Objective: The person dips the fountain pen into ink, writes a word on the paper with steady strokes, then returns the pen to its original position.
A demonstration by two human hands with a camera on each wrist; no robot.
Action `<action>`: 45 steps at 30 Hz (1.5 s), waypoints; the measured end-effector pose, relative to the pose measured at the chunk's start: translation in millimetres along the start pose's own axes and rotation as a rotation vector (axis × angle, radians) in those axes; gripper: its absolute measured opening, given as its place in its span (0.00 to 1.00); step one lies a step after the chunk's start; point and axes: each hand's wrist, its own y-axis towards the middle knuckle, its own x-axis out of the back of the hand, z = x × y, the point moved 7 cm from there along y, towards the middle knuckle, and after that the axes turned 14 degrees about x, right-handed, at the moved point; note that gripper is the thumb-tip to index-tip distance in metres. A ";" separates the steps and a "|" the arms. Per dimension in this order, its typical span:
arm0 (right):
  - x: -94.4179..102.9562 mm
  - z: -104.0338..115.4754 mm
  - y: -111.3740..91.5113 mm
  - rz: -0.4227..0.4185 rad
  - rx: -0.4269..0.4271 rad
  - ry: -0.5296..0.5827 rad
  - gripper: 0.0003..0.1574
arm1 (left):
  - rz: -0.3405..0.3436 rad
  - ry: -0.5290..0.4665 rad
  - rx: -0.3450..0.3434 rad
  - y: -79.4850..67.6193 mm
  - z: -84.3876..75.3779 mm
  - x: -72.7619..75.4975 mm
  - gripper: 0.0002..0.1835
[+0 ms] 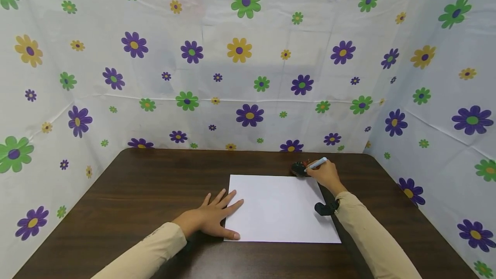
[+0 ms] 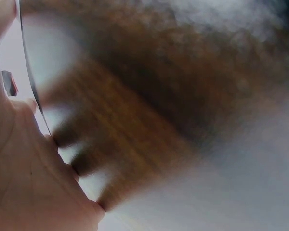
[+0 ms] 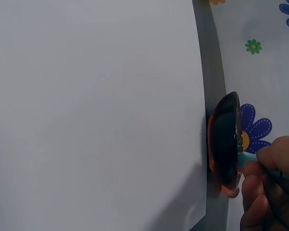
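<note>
A white sheet of paper (image 1: 279, 210) lies on the brown table. My left hand (image 1: 212, 218) rests spread on the sheet's left edge, fingers straight; in the left wrist view its palm side (image 2: 33, 178) shows close up. Between the thumb and fingers of my right hand (image 1: 325, 175) is a slim, pale-blue, pen-like stick (image 1: 318, 162). Its lower end is at a small dark dish (image 1: 298, 168) by the sheet's far right corner. In the right wrist view the dish (image 3: 225, 142) has a reddish translucent rim, and a teal part of the stick (image 3: 247, 157) meets it. The dish's contents are hidden.
The dark brown table (image 1: 155, 184) extends around the sheet on all sides. A white curtain with printed flowers (image 1: 248, 55) hangs behind and at the sides. A black wrist strap with a rounded piece (image 1: 324, 209) sits on the right sleeve, over the sheet's right edge.
</note>
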 end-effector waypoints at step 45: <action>-1.2 4.5 -5.4 -0.091 0.040 0.024 0.12 | -0.002 -0.008 0.002 0.6 -1.0 0.1 0.52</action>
